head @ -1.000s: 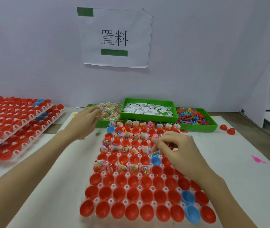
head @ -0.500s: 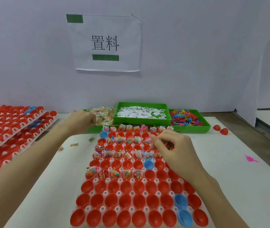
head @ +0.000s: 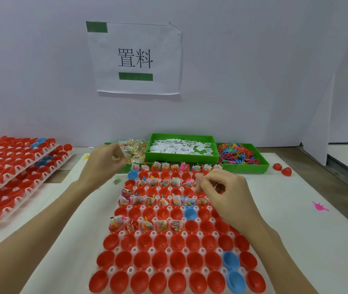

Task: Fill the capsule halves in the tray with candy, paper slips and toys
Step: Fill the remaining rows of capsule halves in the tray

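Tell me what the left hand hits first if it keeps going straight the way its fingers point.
The left hand points right and away, at the pile of candy packets, and its fingertips look already on the near edge. Candy comes first, probably; depth is hard to judge from this view.

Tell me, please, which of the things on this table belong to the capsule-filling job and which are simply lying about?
In use:
capsule tray
candy pile, which the left hand pinches from
paper slips bin
toy bin
right hand over the tray's far rows

Lying about:
stacked capsule trays
two loose red halves
pink toy
wall sign
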Tool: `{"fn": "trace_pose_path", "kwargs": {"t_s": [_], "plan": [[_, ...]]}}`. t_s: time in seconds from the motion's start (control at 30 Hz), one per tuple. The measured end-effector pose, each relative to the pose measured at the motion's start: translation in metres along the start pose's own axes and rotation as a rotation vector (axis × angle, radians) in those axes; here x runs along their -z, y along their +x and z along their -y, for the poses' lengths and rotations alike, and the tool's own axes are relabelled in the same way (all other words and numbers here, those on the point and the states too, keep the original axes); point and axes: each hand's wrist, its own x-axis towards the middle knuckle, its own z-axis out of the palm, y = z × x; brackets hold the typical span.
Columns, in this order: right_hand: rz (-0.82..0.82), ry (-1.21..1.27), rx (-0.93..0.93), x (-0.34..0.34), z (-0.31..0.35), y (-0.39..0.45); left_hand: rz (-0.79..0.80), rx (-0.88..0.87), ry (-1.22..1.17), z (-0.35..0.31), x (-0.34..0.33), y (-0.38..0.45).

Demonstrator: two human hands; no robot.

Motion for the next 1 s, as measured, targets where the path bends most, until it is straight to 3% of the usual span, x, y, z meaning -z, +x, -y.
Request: {"fn": "trace_pose_path", "kwargs": {"t_s": [0.17, 0.23, 0.43, 0.57, 0.8, 0.9, 1.0], "plan": [[-0.008, -0.003, 0.004, 0.001, -0.007, 0.002, -0.053, 0.18, -0.482, -0.032, 0.01, -0.041], [-0.016, -0.01, -0.006, 0.002, -0.008, 0.002, -0.032, 0.147, -0.584, -0.041, 0.015, -0.058], [-0.063, 0.062, -0.091, -0.005, -0.013, 0.008, 0.055, 0.056, -0.572, -0.048, 0.018, -0.078], [-0.087, 0.023, -0.122, -0.005, -0.026, 0.015, 0.053, -0.06, -0.443, -0.05, 0.015, -0.083], [0.101, -0.223, -0.164, -0.012, -0.049, 0.059, -0.012, -0.263, -0.285, -0.052, 0.013, -0.086], [0.121, -0.292, -0.162, -0.017, -0.054, 0.091, -0.118, -0.191, -0.245, -0.043, 0.015, -0.082], [0.18, -0.404, -0.157, -0.019, -0.06, 0.12, -0.258, 0.039, -0.29, -0.027, 0.016, -0.075]]}}
